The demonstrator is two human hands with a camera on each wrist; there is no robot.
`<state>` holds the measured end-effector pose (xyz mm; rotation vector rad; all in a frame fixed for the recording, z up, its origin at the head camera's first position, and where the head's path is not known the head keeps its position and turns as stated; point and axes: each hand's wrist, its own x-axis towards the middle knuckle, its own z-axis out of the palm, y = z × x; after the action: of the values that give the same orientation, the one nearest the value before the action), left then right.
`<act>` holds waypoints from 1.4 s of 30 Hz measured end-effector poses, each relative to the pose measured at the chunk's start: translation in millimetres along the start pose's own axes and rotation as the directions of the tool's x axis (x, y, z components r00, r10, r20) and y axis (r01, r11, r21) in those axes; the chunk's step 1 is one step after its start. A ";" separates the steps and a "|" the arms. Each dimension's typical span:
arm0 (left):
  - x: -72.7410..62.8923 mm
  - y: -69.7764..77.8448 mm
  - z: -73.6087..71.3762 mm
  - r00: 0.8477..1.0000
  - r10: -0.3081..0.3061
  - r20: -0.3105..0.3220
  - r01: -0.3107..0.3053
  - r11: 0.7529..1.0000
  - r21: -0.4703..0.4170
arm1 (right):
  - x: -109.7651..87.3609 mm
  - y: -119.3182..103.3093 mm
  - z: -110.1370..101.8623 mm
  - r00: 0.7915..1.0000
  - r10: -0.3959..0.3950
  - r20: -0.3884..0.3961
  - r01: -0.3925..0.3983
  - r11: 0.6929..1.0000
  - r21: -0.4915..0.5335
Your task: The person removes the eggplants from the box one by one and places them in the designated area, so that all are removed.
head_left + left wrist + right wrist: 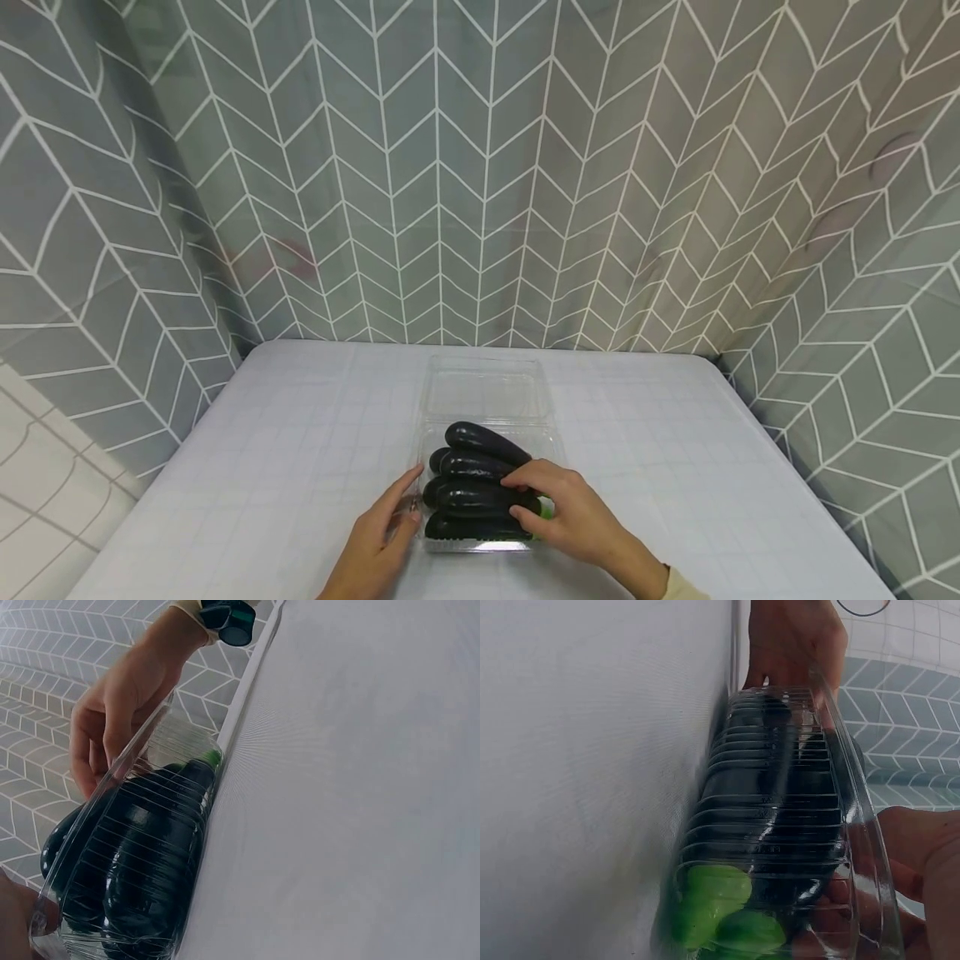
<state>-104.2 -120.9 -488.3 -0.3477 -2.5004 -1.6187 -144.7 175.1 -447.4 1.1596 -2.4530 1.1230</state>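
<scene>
Several dark, glossy eggplants (472, 497) lie stacked in a clear plastic clamshell container (487, 546), their green stem ends (716, 889) toward the right. My right hand (566, 508) reaches in over the right side, thumb and fingers on either side of an upper eggplant near its stem. Its fingers (840, 900) show through the clear wall in the right wrist view. At the container's left end, my left hand (375, 533) rests with fairly straight fingers against the rim. Through the ribbed wall, more eggplants (142, 870) show in the left wrist view.
The container's hinged lid (486, 392) lies folded back, away from me. A white cloth covers the table (300, 433). Grey curtains (465, 167) with a white chevron pattern hang behind the table and along both sides.
</scene>
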 end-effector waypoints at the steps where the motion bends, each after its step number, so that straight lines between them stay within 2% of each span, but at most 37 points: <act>1: 0.1 -0.2 0.2 1.000 -0.001 0.002 0.001 1.000 0.003 | -0.2 -0.4 0.1 1.000 0.000 0.003 0.000 1.000 -0.021; 9: 0.0 -1.4 1.4 1.000 0.009 -0.006 -0.009 1.000 0.003 | -0.5 -7.3 0.7 0.997 0.048 0.053 -0.037 0.983 -0.182; 14: 0.7 -1.8 2.2 1.000 -0.015 0.001 0.015 1.000 0.001 | -0.4 -9.0 2.2 0.998 0.026 0.053 -0.013 0.974 -0.227; 19: 1.1 -2.2 3.0 0.999 -0.043 0.002 0.043 0.999 0.023 | 0.8 -8.5 2.6 0.998 0.007 0.058 0.005 0.979 -0.205; 27: 0.3 -1.4 2.6 0.999 -0.042 -0.003 0.042 0.999 0.024 | 0.9 -6.6 3.3 0.998 -0.045 0.040 0.051 0.985 -0.164; 31: 0.9 -1.1 1.2 1.000 -0.023 -0.002 0.023 0.999 0.027 | 1.6 -7.6 2.6 0.998 -0.043 0.036 0.048 0.988 -0.147; 38: 0.8 -4.0 1.7 0.999 -0.037 0.008 0.037 0.999 0.037 | 1.9 -8.3 2.2 0.999 -0.024 0.038 0.028 0.992 -0.122; 42: 0.8 -5.0 2.4 1.000 -0.029 0.004 0.029 0.999 0.016 | 2.1 -8.6 0.8 0.999 -0.039 0.024 0.042 0.992 -0.117</act>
<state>-106.4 -120.6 -493.4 -0.3151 -2.5317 -1.6093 -139.7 169.8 -442.1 1.1863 -2.4630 0.9454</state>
